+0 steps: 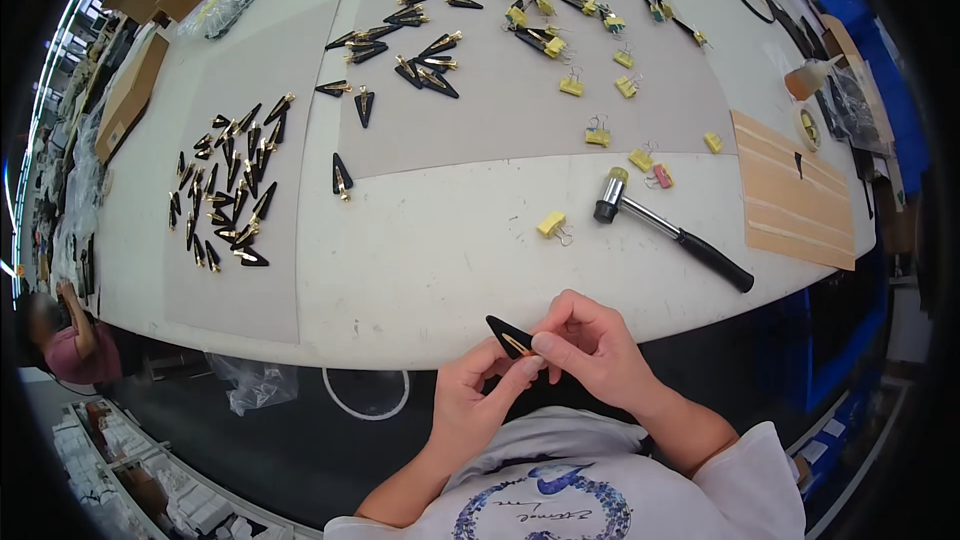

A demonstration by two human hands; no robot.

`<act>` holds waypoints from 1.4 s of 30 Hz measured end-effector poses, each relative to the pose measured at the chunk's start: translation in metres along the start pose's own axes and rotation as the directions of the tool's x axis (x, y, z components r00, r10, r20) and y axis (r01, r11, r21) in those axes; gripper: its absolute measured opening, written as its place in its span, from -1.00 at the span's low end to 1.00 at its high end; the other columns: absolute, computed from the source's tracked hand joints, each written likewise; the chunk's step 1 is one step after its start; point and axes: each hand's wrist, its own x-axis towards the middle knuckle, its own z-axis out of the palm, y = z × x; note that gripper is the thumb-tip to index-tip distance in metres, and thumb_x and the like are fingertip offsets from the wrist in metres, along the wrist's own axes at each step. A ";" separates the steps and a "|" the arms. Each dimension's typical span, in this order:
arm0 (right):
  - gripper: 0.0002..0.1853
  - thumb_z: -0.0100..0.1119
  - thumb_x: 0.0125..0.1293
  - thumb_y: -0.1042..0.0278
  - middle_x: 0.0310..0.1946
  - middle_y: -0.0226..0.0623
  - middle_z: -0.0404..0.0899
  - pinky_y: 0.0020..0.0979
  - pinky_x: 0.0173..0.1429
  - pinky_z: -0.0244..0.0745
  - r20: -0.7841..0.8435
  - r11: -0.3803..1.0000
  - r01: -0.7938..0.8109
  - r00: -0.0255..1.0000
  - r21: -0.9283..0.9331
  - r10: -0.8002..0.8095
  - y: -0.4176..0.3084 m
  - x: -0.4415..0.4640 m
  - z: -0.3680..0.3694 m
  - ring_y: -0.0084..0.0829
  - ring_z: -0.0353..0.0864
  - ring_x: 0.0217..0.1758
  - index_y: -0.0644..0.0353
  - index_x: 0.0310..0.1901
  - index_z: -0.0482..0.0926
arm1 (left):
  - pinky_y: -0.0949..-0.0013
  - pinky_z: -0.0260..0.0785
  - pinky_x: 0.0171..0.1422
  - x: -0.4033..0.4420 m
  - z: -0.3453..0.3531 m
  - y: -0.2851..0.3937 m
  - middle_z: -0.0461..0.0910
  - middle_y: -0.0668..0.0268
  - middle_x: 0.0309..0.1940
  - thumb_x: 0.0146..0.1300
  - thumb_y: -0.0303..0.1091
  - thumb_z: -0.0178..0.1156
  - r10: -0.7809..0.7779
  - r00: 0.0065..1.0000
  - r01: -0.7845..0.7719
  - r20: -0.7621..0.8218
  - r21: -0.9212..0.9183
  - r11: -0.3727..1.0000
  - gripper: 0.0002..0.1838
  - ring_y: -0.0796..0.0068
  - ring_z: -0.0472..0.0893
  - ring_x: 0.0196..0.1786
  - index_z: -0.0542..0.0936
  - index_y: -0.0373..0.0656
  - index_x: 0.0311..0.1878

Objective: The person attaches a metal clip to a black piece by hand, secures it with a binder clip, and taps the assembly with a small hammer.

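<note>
A black triangular hair clip [507, 332] with a gold metal part is held up just off the table's front edge, its point toward the upper left. My left hand [473, 395] pinches its lower side between thumb and fingers. From the right, my right hand [597, 355] grips the wide end, thumb on top. Fingers hide part of that end. Beyond my hands on the table, a yellow binder clip [551, 225] lies closest, and a mallet [662, 222] with a black handle rests to its right.
Several black hair clips [253, 145] lie on the grey sheet [270, 305] at left, more farther back [437, 79]. Yellow binder clips [597, 132] are scattered at back right, near a pink binder clip [662, 176]. A taped brown board [795, 205] sits at right. Another person [80, 345] is far left.
</note>
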 end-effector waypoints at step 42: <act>-0.82 0.21 0.39 0.31 -0.36 -0.40 0.64 -0.61 -0.32 0.50 0.058 0.994 0.035 0.998 -0.102 -0.029 -0.005 -0.015 -0.020 -0.71 0.56 -0.35 0.28 -0.23 0.58 | 0.56 0.42 -0.21 -0.012 0.019 -0.014 0.69 0.25 -0.32 0.33 -0.48 0.23 0.047 0.998 -0.048 -0.038 -0.026 0.998 -0.86 0.62 0.60 -0.29 0.62 -0.33 -0.10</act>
